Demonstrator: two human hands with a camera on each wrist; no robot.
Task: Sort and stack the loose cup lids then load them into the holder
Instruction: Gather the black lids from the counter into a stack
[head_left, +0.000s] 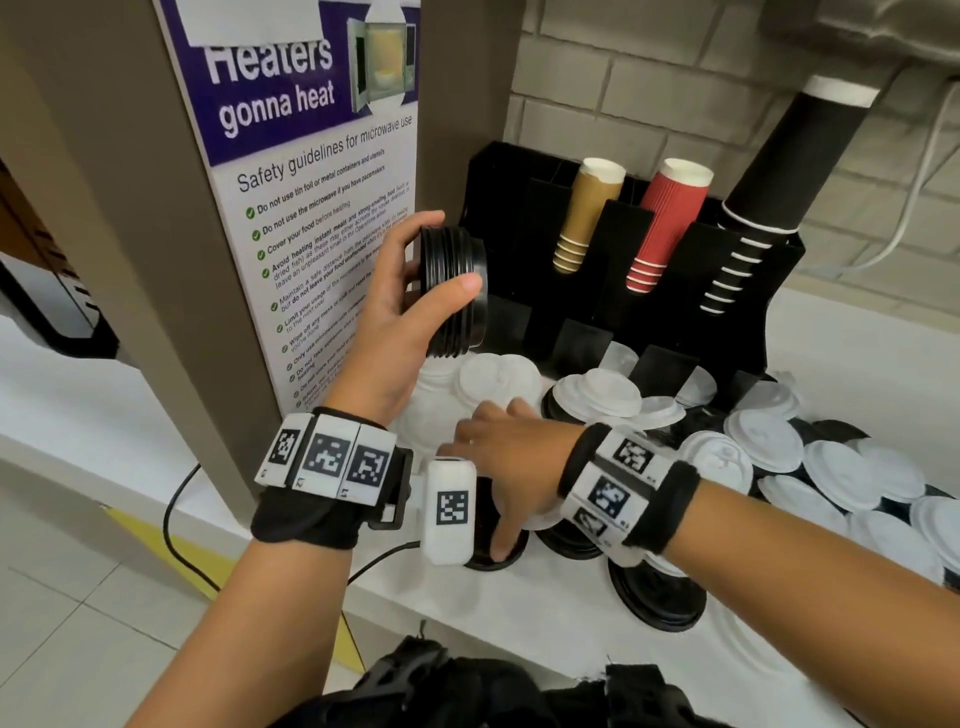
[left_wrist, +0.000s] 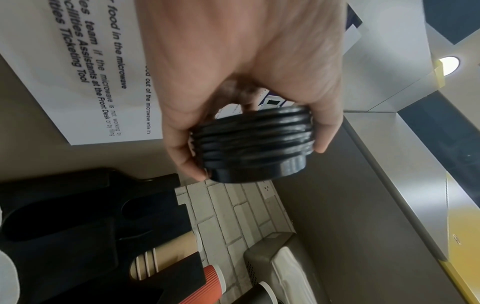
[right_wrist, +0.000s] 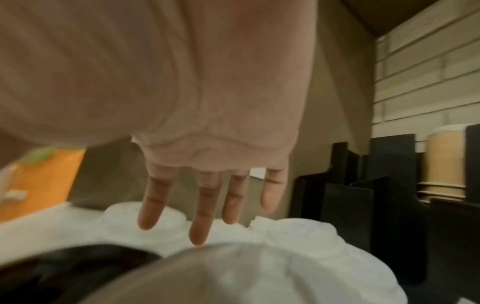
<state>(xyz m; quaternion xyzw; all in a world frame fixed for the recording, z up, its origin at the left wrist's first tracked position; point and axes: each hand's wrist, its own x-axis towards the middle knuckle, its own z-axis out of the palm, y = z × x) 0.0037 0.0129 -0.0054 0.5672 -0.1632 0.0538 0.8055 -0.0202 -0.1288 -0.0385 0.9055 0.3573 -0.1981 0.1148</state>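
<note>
We see a stack of black lids (head_left: 454, 291) turned on its side and held in the air in front of the black holder (head_left: 649, 270), near its leftmost slot; our left hand (head_left: 400, 317) grips it, thumb on one side of the rims and fingers curled round the other, as the left wrist view confirms (left_wrist: 253, 146). Below, loose white lids (head_left: 769, 441) and a few black ones lie scattered on the white counter (head_left: 519, 613). Our right hand (head_left: 511, 462) is spread palm down over them, fingers (right_wrist: 202, 209) straight and holding nothing, the thumb reaching down to a black lid (head_left: 493, 556). Tan (head_left: 584, 218), red (head_left: 660, 228) and black cups (head_left: 769, 197) stand stacked in the holder.
</note>
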